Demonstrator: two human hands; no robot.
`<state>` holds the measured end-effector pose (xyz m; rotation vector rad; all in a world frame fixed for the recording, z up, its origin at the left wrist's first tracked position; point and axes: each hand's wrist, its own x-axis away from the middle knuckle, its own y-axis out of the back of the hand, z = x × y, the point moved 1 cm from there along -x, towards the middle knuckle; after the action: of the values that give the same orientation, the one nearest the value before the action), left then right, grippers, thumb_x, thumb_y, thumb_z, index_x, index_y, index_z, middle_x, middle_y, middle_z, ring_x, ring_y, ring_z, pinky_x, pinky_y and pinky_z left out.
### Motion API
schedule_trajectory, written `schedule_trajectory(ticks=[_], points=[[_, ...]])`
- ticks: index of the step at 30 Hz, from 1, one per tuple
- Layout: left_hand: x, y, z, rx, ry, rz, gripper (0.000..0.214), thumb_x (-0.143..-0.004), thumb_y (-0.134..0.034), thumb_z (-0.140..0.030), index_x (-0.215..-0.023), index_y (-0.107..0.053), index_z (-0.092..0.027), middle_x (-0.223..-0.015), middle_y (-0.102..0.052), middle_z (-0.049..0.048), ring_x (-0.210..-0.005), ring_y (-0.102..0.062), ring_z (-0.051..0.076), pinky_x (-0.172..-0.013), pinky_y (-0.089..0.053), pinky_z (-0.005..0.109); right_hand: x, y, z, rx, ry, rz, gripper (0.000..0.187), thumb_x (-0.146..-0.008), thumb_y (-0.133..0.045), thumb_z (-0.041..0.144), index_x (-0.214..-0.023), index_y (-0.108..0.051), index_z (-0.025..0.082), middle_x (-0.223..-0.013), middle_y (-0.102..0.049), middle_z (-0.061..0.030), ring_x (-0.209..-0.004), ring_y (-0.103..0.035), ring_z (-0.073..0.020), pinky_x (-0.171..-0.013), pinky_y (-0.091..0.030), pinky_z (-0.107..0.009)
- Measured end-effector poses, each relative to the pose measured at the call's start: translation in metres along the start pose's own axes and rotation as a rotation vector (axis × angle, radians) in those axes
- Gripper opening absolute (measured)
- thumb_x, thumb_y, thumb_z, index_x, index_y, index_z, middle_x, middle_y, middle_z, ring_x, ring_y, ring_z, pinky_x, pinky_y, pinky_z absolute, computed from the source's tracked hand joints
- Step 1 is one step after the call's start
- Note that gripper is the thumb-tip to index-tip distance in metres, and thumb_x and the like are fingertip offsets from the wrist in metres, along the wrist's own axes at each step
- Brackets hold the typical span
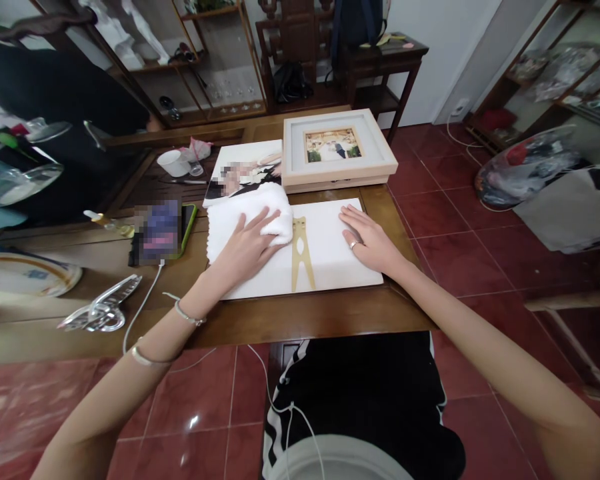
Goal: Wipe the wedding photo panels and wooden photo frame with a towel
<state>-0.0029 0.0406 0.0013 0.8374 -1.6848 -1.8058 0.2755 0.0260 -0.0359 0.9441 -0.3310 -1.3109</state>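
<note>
"What's the setting?"
"A brown wooden table (320,319) over red floor tiles (460,257), with shelves (240,107) behind. A white board (335,257) lies near the table's edge, a yellow cut-out piece (299,231) on it, and a framed picture (294,163) stands beyond."

"Anything hard to see?"
"The phone (157,233) screen is pixelated, and a white cloth (223,230) covers the board's left part."

"And the hands?"
"Both forearms reach forward. The left hand (247,243) lies over the cloth, fingers spread; I can't tell whether it pinches any. The right hand (373,243) rests on the board's right side, grasping nothing, a ring (353,245) on it."
</note>
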Motion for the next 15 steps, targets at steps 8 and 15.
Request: schedule_trajectory(ticks=[8, 15], points=[[0.035, 0.020, -0.025, 0.143, -0.032, 0.133, 0.048, -0.103, -0.032, -0.039, -0.099, -0.074, -0.017, -0.156, -0.035, 0.0102, -0.148, -0.023, 0.033, -0.113, -0.027, 0.066, 0.000, -0.001, -0.001, 0.024, 0.001, 0.000, 0.046, -0.093, -0.043, 0.025, -0.136, -0.056, 0.016, -0.149, -0.048, -0.0095, -0.144, -0.036, -0.0261, -0.120, -0.029, -0.052], [0.092, 0.037, -0.055, 0.235, -0.105, 0.199, 0.043, -0.103, -0.034, -0.031, -0.090, -0.073, -0.021, -0.160, -0.028, 0.0018, -0.149, -0.021, 0.027, -0.117, -0.026, 0.060, -0.001, -0.001, -0.001, 0.020, 0.002, -0.003, 0.046, -0.092, -0.043, 0.025, -0.135, -0.057, 0.016, -0.148, -0.049, -0.0108, -0.144, -0.036, -0.0269, -0.119, -0.029, -0.054]])
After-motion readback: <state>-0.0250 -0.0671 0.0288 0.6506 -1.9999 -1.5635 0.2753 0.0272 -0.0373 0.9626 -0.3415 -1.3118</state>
